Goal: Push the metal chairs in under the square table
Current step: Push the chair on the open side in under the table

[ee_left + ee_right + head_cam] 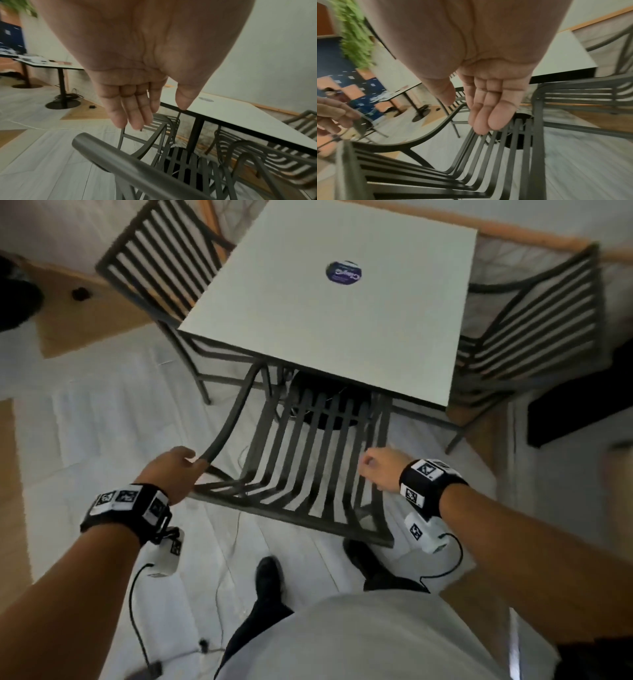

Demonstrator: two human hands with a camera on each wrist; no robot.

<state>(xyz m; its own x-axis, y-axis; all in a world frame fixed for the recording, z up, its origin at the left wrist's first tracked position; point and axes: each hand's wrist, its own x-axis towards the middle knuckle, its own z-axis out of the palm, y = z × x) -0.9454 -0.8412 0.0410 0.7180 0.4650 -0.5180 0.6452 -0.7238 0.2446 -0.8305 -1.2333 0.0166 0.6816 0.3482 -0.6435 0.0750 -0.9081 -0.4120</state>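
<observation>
dark slatted metal chair ahead, half under white square table | left hand slack, seemingly touching armrest | right hand loose, empty

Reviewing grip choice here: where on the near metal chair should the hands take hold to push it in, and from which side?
Probably the near chair's top back rail, hands near its two corners, from behind: the seat already points under the square table.

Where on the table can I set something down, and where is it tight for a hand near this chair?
The square table top is bare except for a round sticker near its far middle; the near edge and both side margins are free. It is crowded where the near chair seat runs under the table edge, and between the left hand and the armrest.
</observation>
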